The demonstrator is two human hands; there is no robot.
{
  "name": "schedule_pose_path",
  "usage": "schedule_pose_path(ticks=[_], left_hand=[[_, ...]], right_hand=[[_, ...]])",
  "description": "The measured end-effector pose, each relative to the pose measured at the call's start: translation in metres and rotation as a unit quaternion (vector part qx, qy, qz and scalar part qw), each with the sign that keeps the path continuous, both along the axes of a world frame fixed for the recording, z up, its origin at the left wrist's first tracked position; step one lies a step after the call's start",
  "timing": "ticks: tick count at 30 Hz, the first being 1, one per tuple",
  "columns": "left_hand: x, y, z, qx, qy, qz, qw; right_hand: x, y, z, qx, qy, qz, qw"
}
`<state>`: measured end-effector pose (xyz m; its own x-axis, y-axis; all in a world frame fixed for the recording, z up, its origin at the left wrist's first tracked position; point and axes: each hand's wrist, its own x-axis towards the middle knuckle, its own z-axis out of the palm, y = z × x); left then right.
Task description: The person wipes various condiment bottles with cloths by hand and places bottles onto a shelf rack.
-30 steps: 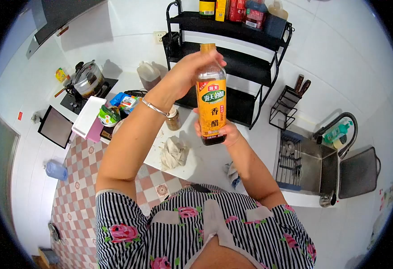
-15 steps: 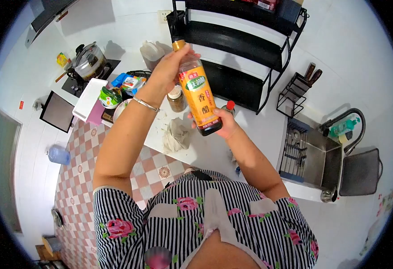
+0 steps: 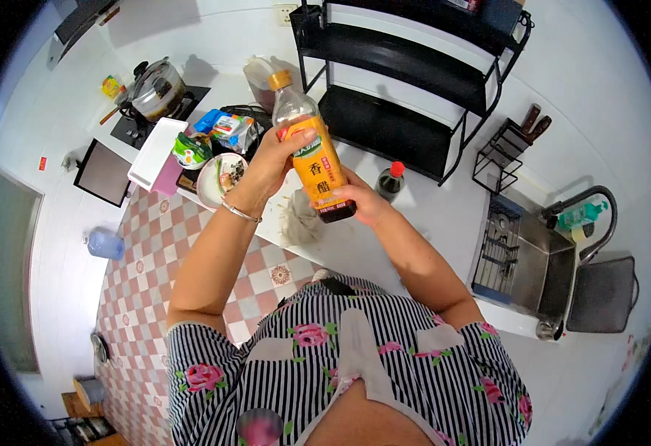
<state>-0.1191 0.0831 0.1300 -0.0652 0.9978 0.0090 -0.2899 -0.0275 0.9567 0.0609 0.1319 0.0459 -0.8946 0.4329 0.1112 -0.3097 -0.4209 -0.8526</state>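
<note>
A vinegar bottle (image 3: 318, 167) with a yellow label and gold cap is held tilted above the counter, dark liquid showing at its base. Its cap is on. My left hand (image 3: 277, 156) wraps around the upper label from the left, thumb across the front. At the lower right of the label, my right hand (image 3: 363, 199) grips the bottle, thumb on its front. Under the bottle lies a crumpled beige cloth (image 3: 301, 221). To the right of my right hand stands a dark bottle with a red cap (image 3: 390, 183).
Left on the counter (image 3: 433, 204) are a white bowl with food (image 3: 210, 182), food packets (image 3: 229, 130) and a white bin (image 3: 154, 156). Behind them, a glass-lidded pot (image 3: 156, 89) sits on the stove. A black shelf rack (image 3: 396, 123) stands at the back; a knife rack (image 3: 500, 152) and sink (image 3: 541, 260) are right.
My left hand has slid from the cap and neck down onto the upper label, uncovering the gold cap. The bottle has shifted slightly left and the bowl has come into fuller view.
</note>
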Motion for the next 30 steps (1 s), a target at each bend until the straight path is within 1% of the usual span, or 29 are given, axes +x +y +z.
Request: schedule_pose_path(ticks=[1,2,5,6,9,10,13,14,15,17,18,21,22,24,25,26,27,28,29,30], left_hand=[[-0.001,-0.004,-0.001,0.014,-0.019,0.005,1.0],[0.001,-0.011,0.001,0.031,-0.041,0.029,0.998],[-0.005,-0.021,-0.006,0.097,-0.013,0.037,0.995],[-0.009,-0.026,-0.006,0.094,0.028,0.045,0.994],[-0.009,-0.039,-0.001,0.12,0.099,0.017,0.988],[-0.008,-0.041,-0.003,0.122,0.104,0.027,0.987],[-0.011,-0.052,0.009,0.14,0.089,-0.03,0.986],[-0.017,-0.052,0.009,0.166,0.123,-0.046,0.977],[-0.018,-0.055,0.01,0.163,0.126,-0.051,0.977],[-0.016,-0.063,0.016,0.158,0.133,-0.062,0.976],[-0.023,-0.062,0.004,0.169,0.147,-0.067,0.972],[-0.029,-0.073,-0.002,0.177,0.193,-0.048,0.964],[-0.026,-0.077,-0.001,0.159,0.183,-0.044,0.969],[-0.019,-0.085,-0.002,0.149,0.183,0.005,0.972],[-0.016,-0.091,-0.004,0.142,0.182,0.03,0.972],[-0.023,-0.097,-0.028,0.171,0.18,0.086,0.965],[-0.026,-0.108,-0.032,0.162,0.141,0.122,0.969],[-0.029,-0.12,-0.034,0.151,0.103,0.158,0.97],[-0.033,-0.131,-0.036,0.141,0.066,0.195,0.968],[-0.039,-0.142,-0.034,0.142,0.076,0.223,0.961]], right_hand=[[-0.004,-0.001,0.0,0.023,-0.003,-0.008,1.0],[-0.005,0.0,0.0,0.011,0.007,0.022,1.0],[-0.011,0.003,-0.002,0.063,-0.039,-0.004,0.997],[-0.015,0.006,-0.004,0.066,-0.035,-0.001,0.997],[-0.019,0.007,-0.002,0.126,-0.025,0.011,0.992],[-0.018,0.006,-0.002,0.141,-0.024,-0.002,0.99],[-0.025,-0.002,-0.002,0.185,-0.014,-0.049,0.982],[-0.028,-0.004,-0.002,0.201,-0.002,-0.068,0.977],[-0.029,-0.006,-0.003,0.217,0.009,-0.088,0.972],[-0.027,-0.009,-0.002,0.251,-0.022,-0.1,0.963],[-0.028,-0.01,-0.002,0.267,-0.037,-0.107,0.957],[-0.035,-0.015,-0.005,0.271,0.023,-0.116,0.955],[-0.035,-0.017,-0.005,0.268,0.005,-0.097,0.959],[-0.03,-0.022,0.0,0.258,-0.029,-0.059,0.964],[-0.03,-0.023,0.003,0.262,-0.026,-0.03,0.964],[-0.029,-0.023,0.007,0.264,-0.023,-0.001,0.964],[-0.03,-0.024,0.011,0.264,-0.02,0.029,0.964],[-0.022,-0.023,0.016,0.291,-0.058,-0.036,0.954],[-0.02,-0.006,0.0,0.244,-0.025,-0.077,0.966],[-0.017,0.015,-0.019,0.199,-0.065,-0.121,0.97]])
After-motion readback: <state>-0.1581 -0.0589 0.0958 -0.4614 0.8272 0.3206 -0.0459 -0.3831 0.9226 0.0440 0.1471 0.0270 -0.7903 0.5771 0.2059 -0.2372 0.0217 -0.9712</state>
